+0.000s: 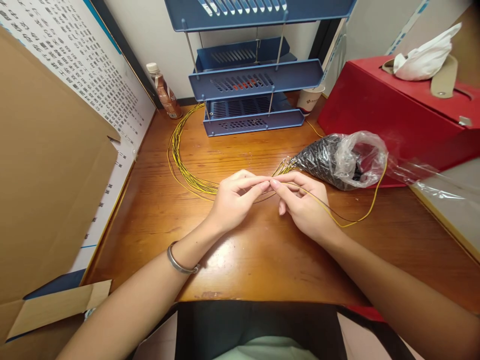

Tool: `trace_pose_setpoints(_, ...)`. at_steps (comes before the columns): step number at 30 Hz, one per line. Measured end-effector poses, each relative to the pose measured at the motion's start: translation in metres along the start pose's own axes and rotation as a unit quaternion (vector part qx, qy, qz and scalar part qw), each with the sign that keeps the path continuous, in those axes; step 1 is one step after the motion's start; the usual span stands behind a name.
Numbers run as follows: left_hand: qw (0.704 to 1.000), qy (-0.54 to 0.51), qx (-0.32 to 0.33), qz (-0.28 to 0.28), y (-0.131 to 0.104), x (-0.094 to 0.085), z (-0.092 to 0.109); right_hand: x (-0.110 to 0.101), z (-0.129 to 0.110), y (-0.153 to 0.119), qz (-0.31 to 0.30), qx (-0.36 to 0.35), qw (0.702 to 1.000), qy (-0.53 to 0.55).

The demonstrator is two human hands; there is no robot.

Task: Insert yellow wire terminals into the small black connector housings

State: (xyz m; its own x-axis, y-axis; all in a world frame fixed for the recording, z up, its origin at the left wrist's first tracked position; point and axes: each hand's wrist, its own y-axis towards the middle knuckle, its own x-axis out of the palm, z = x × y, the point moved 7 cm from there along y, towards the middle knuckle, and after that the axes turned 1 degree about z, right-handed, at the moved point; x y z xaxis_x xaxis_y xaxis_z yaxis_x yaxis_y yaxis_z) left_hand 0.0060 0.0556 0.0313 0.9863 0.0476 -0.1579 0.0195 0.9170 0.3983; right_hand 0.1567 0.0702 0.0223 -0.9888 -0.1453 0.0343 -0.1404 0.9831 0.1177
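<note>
Brown corrugated cardboard sheet [45, 200] at far left, leaning against a white printed chart [93, 85] of small black characters. Further right, by the back wall, a small plastic bottle of brown drink [164, 91], upright. Just beside it, a bundle of thin yellow wires [179, 155], curving in a wide arc over the polished wooden desk [262, 250] and running forward toward the hands. Behind the arc, a blue plastic tiered letter tray [251, 80], with a white paper cup [309, 99] at its right corner.

Left hand [232, 200], silver bangle [180, 262] on its wrist, above the desk near the middle, thumb and forefinger pressed together, pinching a single thin yellow wire [337, 217] at the fingertips. Right hand [303, 202] directly opposite, fingertips touching those of the left, also closed in a pinch on the same wire. From that pinch, wire trailing across the back of the right hand, then looping right and up toward a clear plastic bag of small black parts [337, 160]. Bag lying just behind the right hand, near but apart from it, mouth open to the right.

Behind the bag, a red cardboard box [382, 110], with a crumpled white cloth [423, 57] on top.
</note>
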Motion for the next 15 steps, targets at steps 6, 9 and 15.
trace_pose_setpoints(6, 1.0, 0.011, -0.014, 0.023, 0.001, -0.003, -0.001, -0.005, -0.002, -0.001, 0.026, 0.003, 1.0, -0.008)
trace_pose_setpoints(9, 0.997, 0.007, -0.046, 0.062, 0.002, -0.009, -0.005, -0.007, -0.002, -0.001, 0.037, 0.002, 0.999, -0.019)
trace_pose_setpoints(15, 0.992, 0.017, -0.073, 0.1, 0.004, -0.019, -0.013, -0.012, -0.006, -0.001, 0.064, -0.01, 0.998, -0.021)
